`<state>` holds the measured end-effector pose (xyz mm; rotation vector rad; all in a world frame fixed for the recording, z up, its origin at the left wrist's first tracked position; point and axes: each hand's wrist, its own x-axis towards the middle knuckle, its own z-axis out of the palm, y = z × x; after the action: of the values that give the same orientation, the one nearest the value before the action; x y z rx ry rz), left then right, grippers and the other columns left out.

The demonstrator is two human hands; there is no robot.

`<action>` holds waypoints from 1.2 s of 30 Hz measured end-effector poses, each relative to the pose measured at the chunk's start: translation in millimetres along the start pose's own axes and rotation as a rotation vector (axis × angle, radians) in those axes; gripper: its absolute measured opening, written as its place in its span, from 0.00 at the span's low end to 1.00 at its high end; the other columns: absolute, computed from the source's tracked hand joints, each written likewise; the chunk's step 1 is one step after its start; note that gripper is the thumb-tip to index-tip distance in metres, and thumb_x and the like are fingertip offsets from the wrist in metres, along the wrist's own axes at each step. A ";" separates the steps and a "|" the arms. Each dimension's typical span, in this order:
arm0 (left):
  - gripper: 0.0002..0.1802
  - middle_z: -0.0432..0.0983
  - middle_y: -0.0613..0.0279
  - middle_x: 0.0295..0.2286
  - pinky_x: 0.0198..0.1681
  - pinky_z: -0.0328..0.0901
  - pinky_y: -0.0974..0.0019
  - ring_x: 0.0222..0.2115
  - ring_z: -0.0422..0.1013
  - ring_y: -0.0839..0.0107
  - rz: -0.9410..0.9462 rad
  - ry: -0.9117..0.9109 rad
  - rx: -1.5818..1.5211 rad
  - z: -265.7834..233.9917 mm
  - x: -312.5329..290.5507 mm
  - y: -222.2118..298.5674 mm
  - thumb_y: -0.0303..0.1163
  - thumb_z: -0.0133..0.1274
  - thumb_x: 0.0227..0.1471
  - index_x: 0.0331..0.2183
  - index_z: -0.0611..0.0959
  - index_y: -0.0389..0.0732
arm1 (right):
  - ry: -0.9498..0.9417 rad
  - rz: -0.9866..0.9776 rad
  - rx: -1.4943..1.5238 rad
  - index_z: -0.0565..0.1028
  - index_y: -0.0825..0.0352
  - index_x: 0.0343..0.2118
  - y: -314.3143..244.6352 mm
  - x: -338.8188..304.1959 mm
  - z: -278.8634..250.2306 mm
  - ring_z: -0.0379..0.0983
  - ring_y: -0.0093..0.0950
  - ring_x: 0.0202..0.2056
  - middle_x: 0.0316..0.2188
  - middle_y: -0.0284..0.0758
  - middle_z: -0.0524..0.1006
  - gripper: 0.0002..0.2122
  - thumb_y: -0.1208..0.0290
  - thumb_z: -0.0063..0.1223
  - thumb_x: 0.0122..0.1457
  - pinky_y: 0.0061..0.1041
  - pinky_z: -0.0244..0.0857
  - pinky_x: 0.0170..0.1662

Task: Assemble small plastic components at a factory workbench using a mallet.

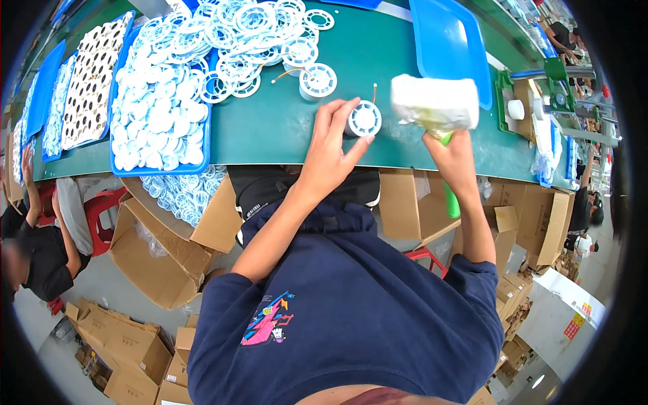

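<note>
My left hand (331, 145) rests on the green table (270, 128), its fingers around a small white plastic spool (364, 119) standing on its flange. My right hand (453, 156) grips a green-handled mallet (449, 196) whose white, cloth-wrapped head (435, 102) hangs just right of the spool, a little above the table. A second white spool (316, 82) with a thin wire stands further back. Loose white spool flanges (250, 40) lie heaped behind it.
A blue tray (162, 101) full of white discs sits at the left, with more trays beside it. An empty blue tray (449, 44) lies at the back right. Cardboard boxes (162, 250) stand under the table. A seated person (34, 243) is at the left.
</note>
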<state>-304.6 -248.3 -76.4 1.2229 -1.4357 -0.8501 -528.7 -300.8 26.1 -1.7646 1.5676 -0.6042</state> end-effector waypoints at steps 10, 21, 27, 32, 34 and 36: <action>0.41 0.67 0.44 0.55 0.62 0.61 0.54 0.57 0.67 0.51 0.048 0.007 0.044 11.2 8.6 -4.8 0.33 0.60 0.60 0.66 0.60 0.32 | -0.167 -0.076 -0.526 0.79 0.78 0.39 3.4 20.8 -12.4 0.82 0.48 0.38 0.34 0.56 0.82 0.15 0.70 0.62 0.54 0.40 0.73 0.41; 0.52 0.66 0.39 0.63 0.67 0.56 0.56 0.64 0.65 0.53 -0.078 -0.085 -0.090 11.7 13.7 -5.8 0.32 0.62 0.58 0.70 0.47 0.31 | -0.168 -0.236 -0.279 0.77 0.75 0.42 -40.3 59.5 -21.2 0.77 0.56 0.39 0.35 0.53 0.82 0.15 0.72 0.59 0.53 0.44 0.72 0.44; 0.53 0.64 0.37 0.63 0.68 0.53 0.52 0.64 0.60 0.44 -0.177 -0.145 -0.228 10.9 16.3 -9.4 0.35 0.61 0.56 0.70 0.47 0.29 | -0.289 -0.278 -0.631 0.78 0.75 0.40 -57.6 64.4 -27.8 0.78 0.55 0.40 0.35 0.54 0.81 0.15 0.69 0.58 0.53 0.47 0.73 0.44; 0.55 0.69 0.38 0.59 0.66 0.56 0.51 0.62 0.64 0.46 -0.164 -0.163 -0.084 8.6 19.1 -2.8 0.37 0.65 0.54 0.69 0.50 0.30 | -0.379 -0.191 -0.561 0.79 0.75 0.34 -39.7 59.7 -16.1 0.76 0.54 0.41 0.34 0.56 0.79 0.14 0.66 0.62 0.53 0.48 0.69 0.46; 0.55 0.70 0.39 0.58 0.65 0.58 0.51 0.61 0.65 0.46 -0.117 -0.171 0.047 5.6 21.1 2.2 0.39 0.67 0.53 0.69 0.51 0.30 | -0.320 -0.191 -0.535 0.80 0.75 0.36 -23.1 63.7 -35.5 0.77 0.53 0.39 0.35 0.57 0.79 0.14 0.67 0.62 0.52 0.47 0.70 0.43; 0.45 0.77 0.45 0.49 0.56 0.65 0.51 0.51 0.71 0.48 0.025 -0.092 0.149 6.1 15.8 9.1 0.41 0.71 0.48 0.60 0.71 0.30 | -0.169 -0.215 -0.528 0.78 0.72 0.46 22.4 52.6 -48.4 0.78 0.54 0.36 0.35 0.55 0.80 0.19 0.70 0.62 0.50 0.47 0.72 0.40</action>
<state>-312.1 -262.1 -65.3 1.2884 -1.6091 -0.8027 -570.4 -362.2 35.6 -2.3269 1.5185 -0.1291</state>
